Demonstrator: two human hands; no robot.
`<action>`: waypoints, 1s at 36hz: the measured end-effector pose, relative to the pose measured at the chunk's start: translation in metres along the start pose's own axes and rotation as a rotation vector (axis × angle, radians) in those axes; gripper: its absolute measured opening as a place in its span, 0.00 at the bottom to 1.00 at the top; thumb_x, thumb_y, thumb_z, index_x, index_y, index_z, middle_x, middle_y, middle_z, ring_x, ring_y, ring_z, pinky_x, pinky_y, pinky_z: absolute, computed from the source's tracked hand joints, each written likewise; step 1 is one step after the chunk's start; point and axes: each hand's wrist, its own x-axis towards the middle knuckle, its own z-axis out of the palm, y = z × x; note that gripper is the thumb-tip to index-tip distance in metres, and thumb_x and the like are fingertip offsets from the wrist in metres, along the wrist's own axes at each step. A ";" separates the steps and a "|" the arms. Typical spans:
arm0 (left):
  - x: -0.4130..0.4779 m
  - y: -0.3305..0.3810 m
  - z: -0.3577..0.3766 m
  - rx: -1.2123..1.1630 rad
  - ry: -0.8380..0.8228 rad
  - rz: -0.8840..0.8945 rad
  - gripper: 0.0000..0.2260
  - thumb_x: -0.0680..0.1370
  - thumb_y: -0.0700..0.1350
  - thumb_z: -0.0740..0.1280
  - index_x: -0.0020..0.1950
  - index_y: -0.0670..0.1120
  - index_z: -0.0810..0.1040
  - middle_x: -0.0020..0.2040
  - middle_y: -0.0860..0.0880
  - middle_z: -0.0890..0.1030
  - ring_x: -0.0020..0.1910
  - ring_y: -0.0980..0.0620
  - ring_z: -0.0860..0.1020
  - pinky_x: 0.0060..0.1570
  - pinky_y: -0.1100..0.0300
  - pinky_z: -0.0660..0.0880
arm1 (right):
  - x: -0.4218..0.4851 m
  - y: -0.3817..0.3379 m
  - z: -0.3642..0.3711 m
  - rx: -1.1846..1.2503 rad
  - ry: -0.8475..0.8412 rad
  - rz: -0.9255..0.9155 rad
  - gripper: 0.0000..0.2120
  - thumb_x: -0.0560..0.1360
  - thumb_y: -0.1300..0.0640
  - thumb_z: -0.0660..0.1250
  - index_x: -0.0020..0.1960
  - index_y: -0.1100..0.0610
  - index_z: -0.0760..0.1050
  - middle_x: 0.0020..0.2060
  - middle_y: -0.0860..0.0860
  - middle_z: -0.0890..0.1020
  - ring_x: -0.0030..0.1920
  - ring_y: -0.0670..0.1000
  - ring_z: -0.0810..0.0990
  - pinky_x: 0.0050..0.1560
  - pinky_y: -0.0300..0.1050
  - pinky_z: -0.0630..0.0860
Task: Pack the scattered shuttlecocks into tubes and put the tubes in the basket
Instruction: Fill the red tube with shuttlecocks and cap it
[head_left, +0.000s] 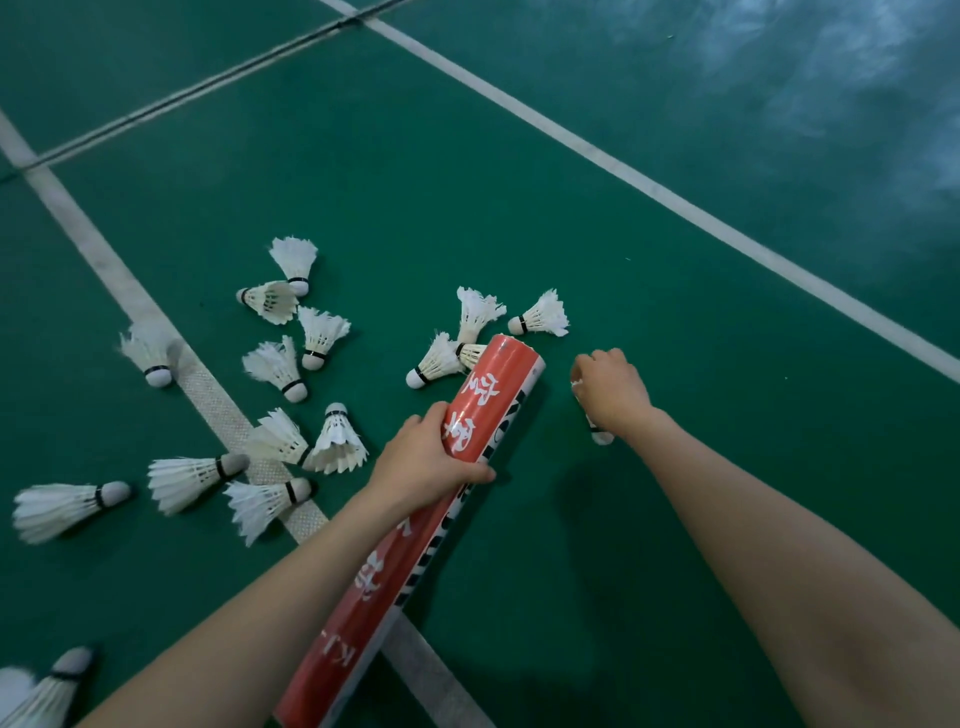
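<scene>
The tube is held slanted by the left hand; most shuttlecocks are strewn left of it, a few bunched at its far end, one shuttlecock gripped just right of it by the right hand.

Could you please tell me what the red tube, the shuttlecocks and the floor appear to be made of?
The tube looks like glossy printed cardboard: a thin rim and a sheen on the red. The shuttlecocks seem real feather, with frayed tips, on rounded pale bases, perhaps cork. The floor looks like smooth green vinyl; it reflects light softly.
</scene>
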 end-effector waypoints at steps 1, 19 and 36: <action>0.000 0.001 0.001 -0.003 -0.002 0.003 0.41 0.63 0.62 0.76 0.70 0.53 0.62 0.52 0.52 0.72 0.46 0.54 0.76 0.50 0.53 0.77 | -0.005 0.002 -0.002 0.031 -0.025 0.003 0.10 0.80 0.59 0.57 0.58 0.58 0.72 0.57 0.56 0.75 0.57 0.58 0.71 0.54 0.50 0.68; -0.023 0.020 0.011 0.005 -0.010 0.133 0.42 0.65 0.61 0.76 0.72 0.53 0.60 0.54 0.52 0.71 0.48 0.53 0.75 0.51 0.53 0.76 | -0.057 -0.024 -0.098 0.991 0.630 0.068 0.03 0.77 0.60 0.65 0.49 0.53 0.74 0.46 0.49 0.77 0.42 0.39 0.72 0.44 0.27 0.69; -0.038 0.005 -0.005 -0.053 0.070 0.143 0.41 0.64 0.61 0.76 0.72 0.55 0.61 0.52 0.53 0.70 0.47 0.55 0.74 0.49 0.56 0.74 | -0.054 -0.054 -0.081 1.012 0.257 -0.012 0.17 0.81 0.45 0.55 0.45 0.55 0.76 0.38 0.48 0.77 0.36 0.44 0.72 0.40 0.37 0.69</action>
